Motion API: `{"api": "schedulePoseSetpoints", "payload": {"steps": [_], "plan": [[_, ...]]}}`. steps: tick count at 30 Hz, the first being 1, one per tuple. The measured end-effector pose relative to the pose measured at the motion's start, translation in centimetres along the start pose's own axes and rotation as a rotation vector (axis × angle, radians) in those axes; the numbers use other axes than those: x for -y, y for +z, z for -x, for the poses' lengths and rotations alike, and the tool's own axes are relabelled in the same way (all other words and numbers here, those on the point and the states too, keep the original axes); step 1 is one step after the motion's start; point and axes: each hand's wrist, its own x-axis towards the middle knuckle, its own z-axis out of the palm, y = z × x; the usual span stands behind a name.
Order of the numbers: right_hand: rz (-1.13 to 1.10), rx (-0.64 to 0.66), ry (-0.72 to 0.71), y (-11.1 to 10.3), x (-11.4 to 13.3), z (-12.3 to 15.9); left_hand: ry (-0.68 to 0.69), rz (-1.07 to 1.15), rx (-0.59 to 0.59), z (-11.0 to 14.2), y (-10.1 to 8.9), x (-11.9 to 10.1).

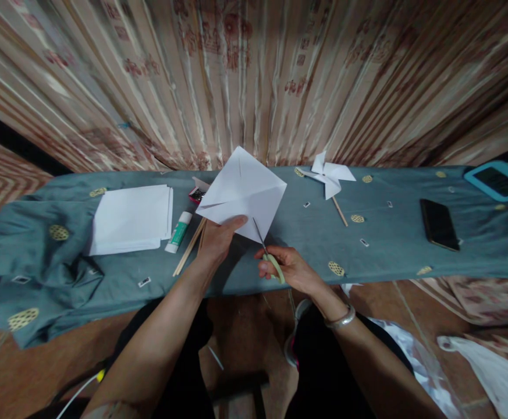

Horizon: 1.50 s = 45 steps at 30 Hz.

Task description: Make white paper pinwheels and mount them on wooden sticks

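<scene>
Your left hand [217,237] pinches a paper square [250,189], two corners slit, your right hand [296,269] gripping scissors [277,267] at the third, one apparently uncut.

Paper square, one, white, slit at its left corner, held in the left hand [219,237], thumb on top; scissors, one pair, green-handled, in the right hand [289,266], a blade lying over the square's lower corner; bracelet [342,318], silver, on the right wrist. On the grey-green cloth [389,244], left to right: paper stack [131,218], glue stick [178,232], wooden sticks [188,253], small box [196,194] partly behind the square, white pinwheel [330,173] on a stick, dark phone [439,224], blue-framed tablet [500,180]. Behind: patterned curtain [258,81], pleated.
</scene>
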Motion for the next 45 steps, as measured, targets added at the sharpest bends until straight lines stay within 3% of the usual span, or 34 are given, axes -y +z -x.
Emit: {"api": "schedulePoseSetpoints", "payload": {"steps": [20, 45], "plan": [[-0.009, -0.019, -0.015, 0.2, 0.2, -0.2, 0.009, -0.020, -0.022, 0.1, 0.0, 0.6], [-0.070, -0.072, 0.028, 0.4, 0.4, -0.6, -0.007, -0.008, 0.047, 0.8, 0.1, 0.7]]}}
